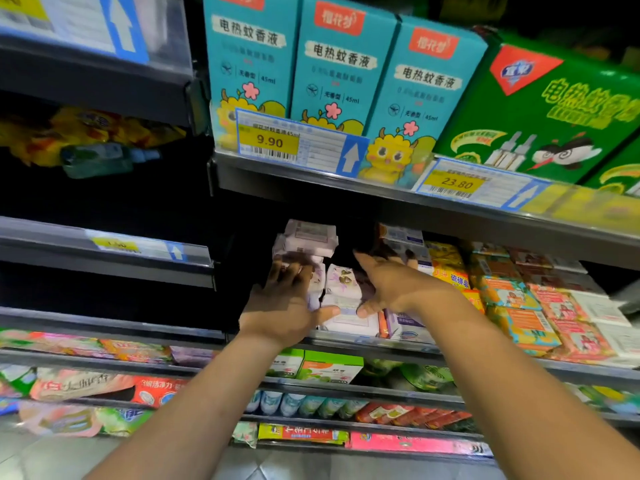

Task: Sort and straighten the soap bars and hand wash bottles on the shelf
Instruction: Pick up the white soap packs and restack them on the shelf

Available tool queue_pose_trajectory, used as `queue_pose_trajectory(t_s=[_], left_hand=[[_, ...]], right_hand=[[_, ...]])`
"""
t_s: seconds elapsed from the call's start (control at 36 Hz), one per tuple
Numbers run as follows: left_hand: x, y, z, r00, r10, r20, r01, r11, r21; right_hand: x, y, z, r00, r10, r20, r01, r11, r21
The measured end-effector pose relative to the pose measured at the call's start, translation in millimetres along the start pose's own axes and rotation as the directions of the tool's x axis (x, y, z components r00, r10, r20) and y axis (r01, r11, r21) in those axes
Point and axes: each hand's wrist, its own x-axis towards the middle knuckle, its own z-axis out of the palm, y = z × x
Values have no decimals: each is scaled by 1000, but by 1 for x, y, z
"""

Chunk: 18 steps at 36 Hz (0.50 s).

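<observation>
Both hands reach into the middle grey metal shelf (367,341), where a cluster of pale lilac, paper-wrapped soap bars (341,284) sits at the left end of the row. The left hand (287,303) grips the leftmost of these soap bars from the front, its fingers (289,270) curled over the wrapper and its thumb stretched out to the right until it touches a flat white pack (349,322) lying at the shelf's front edge. The right hand (391,289) is spread and holds nothing: its palm is turned toward the left hand, its thumb tip rests on the same flat white pack, and its other fingers are straight and point into the shelf. Between the two hands one flower-printed lilac bar stands on edge, a little tilted. Above the left hand's fingers an uneven pile of lilac packs (306,239) rises, the top one askew. Just behind the right hand stand white-and-blue cartons (401,239), then yellow packets (446,261), and further right rows of orange-and-teal wrapped bars (519,306) lie in stacks. On the shelf above, three tall teal cardboard cartons (343,64) stand upright side by side, with a large green carton (540,109) beside them; yellow price labels reading 9.90 (270,142) and 23.80 (457,183) hang on its front rail. On the shelf below the hands stand green-and-white boxes (322,367)
</observation>
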Motion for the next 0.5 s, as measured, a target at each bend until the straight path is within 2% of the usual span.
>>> queue_pose_trajectory(t_s=[0.14,0.36,0.5], left_hand=[[-5,4,-9,998,-5,62,14,989,-150],[-3,4,-6,985,-38,169,53,995,-86],[-4,4,-9,997,5,71,-3,999,-32]], right_hand=[[16,-8,-4,996,-21,90,18,999,41],[32,-20,-15,987,4,161,2,999,-39],[29,-18,-16,991,-50,120,49,999,11]])
